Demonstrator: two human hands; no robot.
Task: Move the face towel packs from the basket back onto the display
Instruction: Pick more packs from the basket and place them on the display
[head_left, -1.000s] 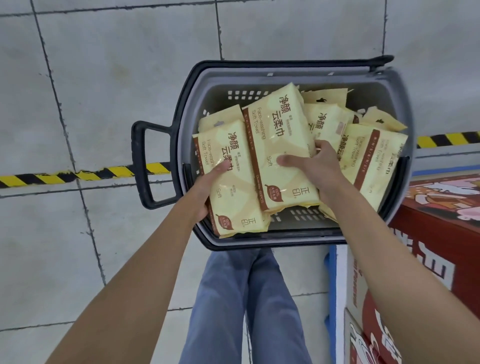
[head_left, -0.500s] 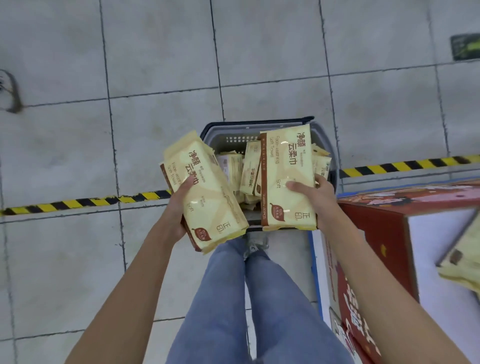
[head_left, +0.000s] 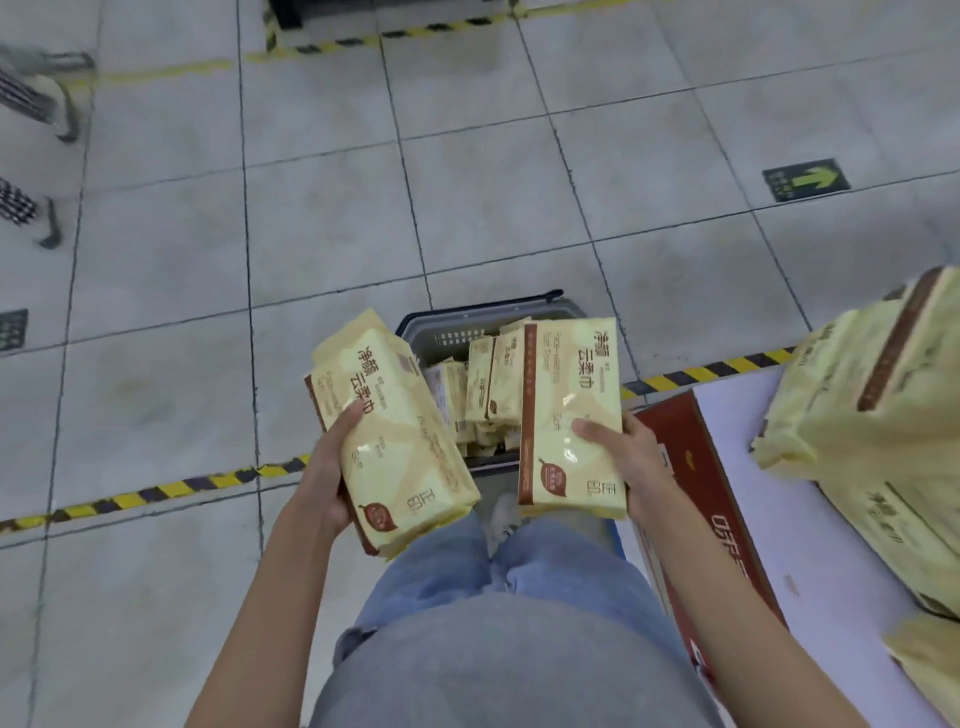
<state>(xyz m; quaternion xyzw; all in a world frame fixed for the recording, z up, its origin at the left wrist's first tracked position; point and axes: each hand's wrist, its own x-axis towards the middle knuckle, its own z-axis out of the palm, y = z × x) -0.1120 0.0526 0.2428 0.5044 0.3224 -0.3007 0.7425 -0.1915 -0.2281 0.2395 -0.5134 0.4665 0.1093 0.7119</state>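
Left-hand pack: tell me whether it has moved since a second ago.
Yes. The left-hand pack, then lying inside the basket, is now lifted out and held by the left hand off the basket's left side.

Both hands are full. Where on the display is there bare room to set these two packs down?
The bare white display top forms a strip between the red box side and the stacked packs. Set them there. Farther right is crowded with stacks, and the basket is full of packs.

Even, bright overhead light, soft shadows, wide-angle bending and blur toward edges.
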